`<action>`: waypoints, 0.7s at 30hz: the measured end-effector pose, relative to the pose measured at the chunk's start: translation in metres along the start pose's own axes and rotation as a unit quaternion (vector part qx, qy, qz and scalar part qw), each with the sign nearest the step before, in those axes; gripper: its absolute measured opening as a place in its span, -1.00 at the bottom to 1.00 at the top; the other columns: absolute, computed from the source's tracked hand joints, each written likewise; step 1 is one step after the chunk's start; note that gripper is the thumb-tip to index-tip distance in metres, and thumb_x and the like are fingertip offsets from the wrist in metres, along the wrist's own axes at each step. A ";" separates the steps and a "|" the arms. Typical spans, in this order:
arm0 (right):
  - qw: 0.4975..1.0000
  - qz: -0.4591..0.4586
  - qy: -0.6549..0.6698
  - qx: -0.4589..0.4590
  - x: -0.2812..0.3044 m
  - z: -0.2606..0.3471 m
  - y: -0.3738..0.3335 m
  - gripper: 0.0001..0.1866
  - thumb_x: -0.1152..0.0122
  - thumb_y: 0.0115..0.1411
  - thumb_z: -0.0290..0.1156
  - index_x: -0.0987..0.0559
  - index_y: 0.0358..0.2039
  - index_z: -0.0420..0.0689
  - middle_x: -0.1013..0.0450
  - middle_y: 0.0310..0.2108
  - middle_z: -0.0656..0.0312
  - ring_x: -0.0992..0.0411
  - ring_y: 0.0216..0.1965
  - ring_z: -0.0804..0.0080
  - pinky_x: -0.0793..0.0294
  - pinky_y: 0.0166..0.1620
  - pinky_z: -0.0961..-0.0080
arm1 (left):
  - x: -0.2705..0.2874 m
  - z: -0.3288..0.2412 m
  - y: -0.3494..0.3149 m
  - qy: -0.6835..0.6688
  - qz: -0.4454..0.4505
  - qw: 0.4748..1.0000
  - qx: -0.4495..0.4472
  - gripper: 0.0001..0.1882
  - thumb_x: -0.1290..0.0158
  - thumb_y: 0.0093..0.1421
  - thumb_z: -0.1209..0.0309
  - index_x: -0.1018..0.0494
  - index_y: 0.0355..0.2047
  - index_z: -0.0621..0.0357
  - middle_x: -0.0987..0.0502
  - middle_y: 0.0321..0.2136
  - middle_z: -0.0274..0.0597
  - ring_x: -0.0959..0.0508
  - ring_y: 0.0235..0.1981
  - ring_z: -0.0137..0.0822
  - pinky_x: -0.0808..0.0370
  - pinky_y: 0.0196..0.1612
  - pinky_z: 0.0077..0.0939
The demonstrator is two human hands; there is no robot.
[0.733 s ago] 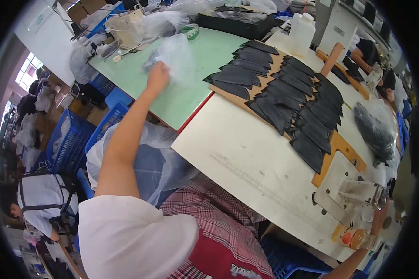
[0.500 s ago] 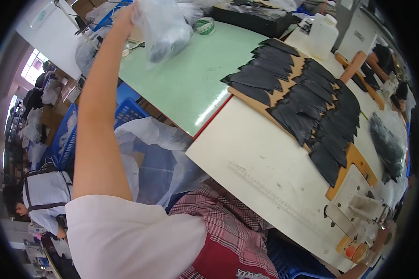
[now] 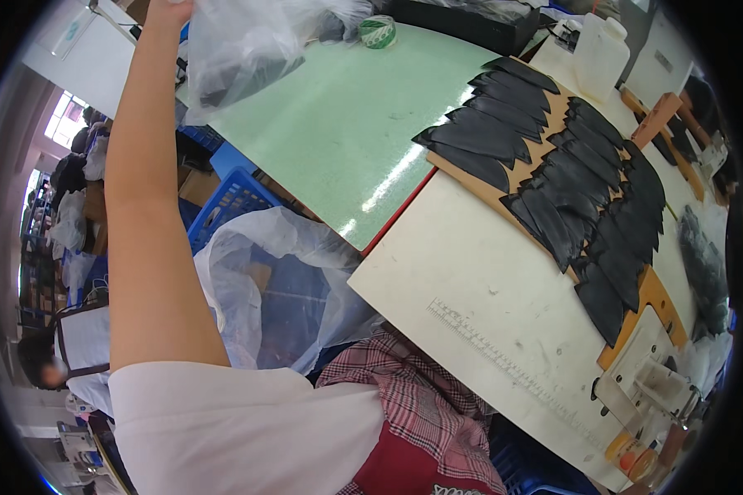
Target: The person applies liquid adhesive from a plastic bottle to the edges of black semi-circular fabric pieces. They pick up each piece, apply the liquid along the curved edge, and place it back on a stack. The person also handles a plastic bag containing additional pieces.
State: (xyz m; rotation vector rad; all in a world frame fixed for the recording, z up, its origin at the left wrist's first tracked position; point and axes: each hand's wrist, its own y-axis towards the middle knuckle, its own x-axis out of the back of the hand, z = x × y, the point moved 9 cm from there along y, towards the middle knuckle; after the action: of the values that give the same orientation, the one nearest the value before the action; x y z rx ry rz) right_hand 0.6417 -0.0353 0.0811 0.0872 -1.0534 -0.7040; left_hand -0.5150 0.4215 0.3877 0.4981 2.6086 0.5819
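My left arm stretches up to the far left, and my left hand (image 3: 172,11) is cut off by the top edge. Its fingers close on a clear plastic bag (image 3: 238,62), which hangs beside it over the green tabletop's far left corner. Dark contents show faintly in the plastic around there. At the lower right, a skin-toned strip beside the sewing machine (image 3: 659,384) seems to be part of my right arm; the fingers cannot be made out. Black, leaf-shaped pieces (image 3: 553,202) lie in overlapping rows on a brown board (image 3: 543,155), away from my left hand.
A green-and-white tape roll (image 3: 377,32) and black tray (image 3: 470,26) sit at the back. A white jug (image 3: 600,58) stands far right. Below the green table, a plastic-lined blue crate (image 3: 238,198) stands at left. Another person (image 3: 78,346) is behind at left.
My left hand has moved left with the plastic bag, which now hangs nearer the table's left corner. The view has shifted, so the table and black pieces appear farther right and lower.
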 end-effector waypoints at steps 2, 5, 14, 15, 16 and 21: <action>1.000 0.000 -0.027 -0.013 0.021 -0.001 -0.008 -0.73 -0.09 0.13 -0.35 -0.40 -0.20 -0.25 -0.34 -0.30 0.09 -0.26 -0.27 0.28 -0.22 -0.19 0.44 | 0.002 0.044 0.015 0.046 -0.080 0.994 -0.059 -0.69 0.20 0.26 0.34 -0.43 -0.13 0.24 -0.52 -0.19 0.05 -0.52 -0.11 -0.15 -0.45 -0.01 -0.18; 0.999 -0.002 -0.046 -0.023 0.043 -0.001 -0.020 -0.75 -0.10 0.14 -0.35 -0.42 -0.22 -0.22 -0.35 -0.32 0.14 -0.26 -0.30 0.35 -0.22 -0.22 0.49 | -0.038 0.115 0.030 0.072 -0.126 0.989 -0.006 -0.60 0.19 0.30 0.23 -0.31 0.00 0.26 -0.45 -0.08 0.14 -0.46 -0.02 -0.08 -0.37 0.08 -0.15; 0.996 0.005 0.005 -0.091 0.067 0.044 -0.039 -0.83 -0.10 0.17 -0.34 -0.46 -0.28 -0.16 -0.36 -0.39 0.31 -0.26 -0.38 0.56 -0.24 -0.30 0.62 | -0.139 0.311 -0.033 0.657 0.054 0.746 0.096 -0.47 0.08 0.26 0.10 -0.35 0.08 0.26 -0.45 0.01 -0.03 -0.41 0.07 -0.23 -0.24 0.15 -0.46; 0.993 -0.001 0.029 -0.110 0.071 0.053 -0.037 -0.83 -0.10 0.18 -0.34 -0.46 -0.29 -0.15 -0.36 -0.40 0.33 -0.27 -0.39 0.58 -0.24 -0.31 0.63 | -0.164 0.327 -0.055 0.636 0.092 0.757 0.113 -0.53 0.05 0.27 0.20 -0.37 0.06 0.28 -0.45 0.01 -0.05 -0.41 0.06 -0.28 -0.26 0.13 -0.48; 0.989 -0.012 0.074 -0.130 0.075 0.058 -0.036 -0.84 -0.10 0.18 -0.34 -0.47 -0.30 -0.14 -0.36 -0.40 0.35 -0.27 -0.40 0.61 -0.24 -0.32 0.65 | -0.179 0.338 -0.075 0.649 0.140 0.740 0.106 -0.57 0.02 0.25 0.25 -0.38 0.03 0.27 -0.47 -0.02 -0.10 -0.42 0.03 -0.31 -0.28 0.10 -0.50; 0.908 -0.152 0.363 -0.147 0.110 0.093 -0.062 -0.87 -0.10 0.20 -0.34 -0.49 -0.31 -0.11 -0.37 -0.41 0.45 -0.28 -0.38 0.72 -0.25 -0.29 0.74 | -0.365 0.338 -0.157 0.593 0.291 0.738 0.140 -0.66 0.02 0.22 0.34 -0.41 -0.03 0.23 -0.50 -0.10 -0.17 -0.45 -0.05 -0.27 -0.28 0.10 -0.40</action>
State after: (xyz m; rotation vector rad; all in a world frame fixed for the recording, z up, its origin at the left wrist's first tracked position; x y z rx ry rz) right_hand 0.5686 -0.1220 0.1887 0.2355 -0.2096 -1.0020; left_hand -0.0865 0.2406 0.1518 1.4777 3.7806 0.9057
